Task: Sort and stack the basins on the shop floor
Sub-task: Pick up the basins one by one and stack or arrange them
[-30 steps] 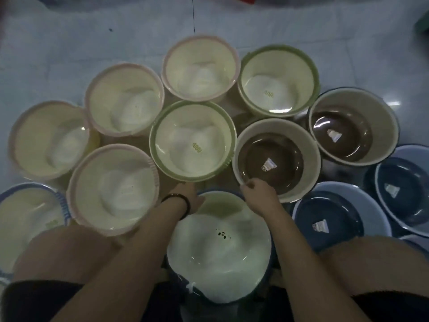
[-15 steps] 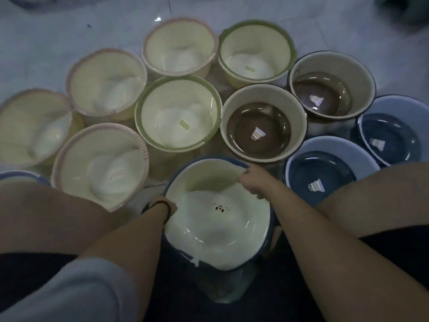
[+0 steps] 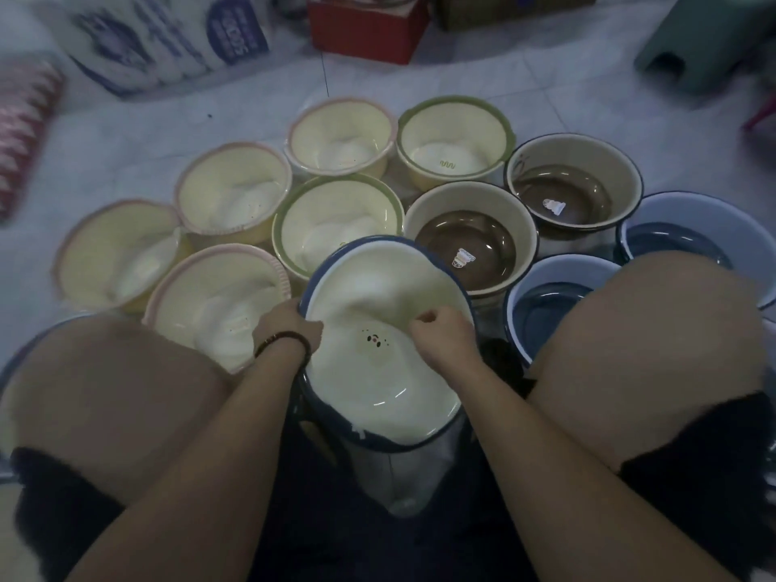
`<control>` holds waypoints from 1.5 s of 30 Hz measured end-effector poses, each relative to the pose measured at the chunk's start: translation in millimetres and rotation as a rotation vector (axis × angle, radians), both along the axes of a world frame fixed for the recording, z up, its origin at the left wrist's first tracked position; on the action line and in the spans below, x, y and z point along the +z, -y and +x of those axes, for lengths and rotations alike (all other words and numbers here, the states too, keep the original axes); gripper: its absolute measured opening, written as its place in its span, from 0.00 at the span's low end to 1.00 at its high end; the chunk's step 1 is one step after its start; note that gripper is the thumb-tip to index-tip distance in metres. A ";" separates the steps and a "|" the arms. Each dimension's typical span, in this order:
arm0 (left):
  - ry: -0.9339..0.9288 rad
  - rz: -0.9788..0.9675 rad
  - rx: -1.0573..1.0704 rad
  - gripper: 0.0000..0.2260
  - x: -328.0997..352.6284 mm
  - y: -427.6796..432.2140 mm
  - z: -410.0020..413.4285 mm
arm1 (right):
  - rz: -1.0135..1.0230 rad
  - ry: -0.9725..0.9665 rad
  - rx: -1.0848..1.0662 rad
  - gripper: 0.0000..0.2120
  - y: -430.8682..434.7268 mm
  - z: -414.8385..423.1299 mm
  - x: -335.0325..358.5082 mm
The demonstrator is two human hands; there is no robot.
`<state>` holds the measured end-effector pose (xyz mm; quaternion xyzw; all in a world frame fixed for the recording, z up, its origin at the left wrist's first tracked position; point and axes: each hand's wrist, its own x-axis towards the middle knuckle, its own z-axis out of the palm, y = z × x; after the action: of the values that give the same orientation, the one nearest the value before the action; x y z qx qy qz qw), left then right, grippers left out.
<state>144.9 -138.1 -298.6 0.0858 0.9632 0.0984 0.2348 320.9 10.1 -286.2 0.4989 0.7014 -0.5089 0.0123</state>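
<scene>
Currently the left hand (image 3: 287, 327) grips the left rim of the blue-rimmed basin (image 3: 378, 392), which lies between both hands. The right hand (image 3: 443, 340) is curled just inside the right wall; what it holds cannot be determined. Neither hand is nearer.

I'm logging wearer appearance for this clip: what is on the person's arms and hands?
Both forearms are bare, no sleeves in view. The left hand has a dark beaded bracelet at its wrist. The right hand shows no glove, watch or band.
</scene>
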 end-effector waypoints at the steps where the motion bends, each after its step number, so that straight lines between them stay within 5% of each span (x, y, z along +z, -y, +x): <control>1: -0.064 0.038 0.012 0.13 9.9 2.1 7.9 | 0.035 -0.060 -0.006 0.06 6.2 2.2 8.9; 10: -0.451 0.557 0.193 0.06 124.1 -14.9 31.6 | 0.241 -0.704 -0.171 0.03 -12.0 26.1 144.7; 17: -0.517 0.940 0.280 0.13 210.9 -70.4 37.2 | 0.316 -0.700 -0.437 0.10 -82.6 100.2 198.7; 24: -0.281 1.162 0.049 0.14 274.7 -184.1 59.8 | -0.110 -0.776 -0.547 0.21 -141.8 167.1 215.2; 31: 0.017 1.193 -0.315 0.14 282.7 -313.6 201.1 | 0.034 -0.915 -0.898 0.18 -155.3 293.9 230.9; 39: 0.429 1.112 -0.662 0.14 241.3 -367.8 356.8 | 0.056 -1.012 -1.440 0.17 -126.8 425.7 176.3; 42: 0.762 1.075 -0.689 0.15 227.6 -384.4 396.0 | 0.076 -1.124 -1.574 0.14 -129.0 452.2 158.8; 45: 1.093 0.865 -0.724 0.26 200.3 -386.1 440.4 | 0.060 -1.195 -1.634 0.13 -144.2 454.1 146.6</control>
<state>585.3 248.0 -98.2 0.4178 0.4994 0.4101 0.6386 775.0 154.4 -139.6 0.4900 0.0489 -0.5101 -0.7052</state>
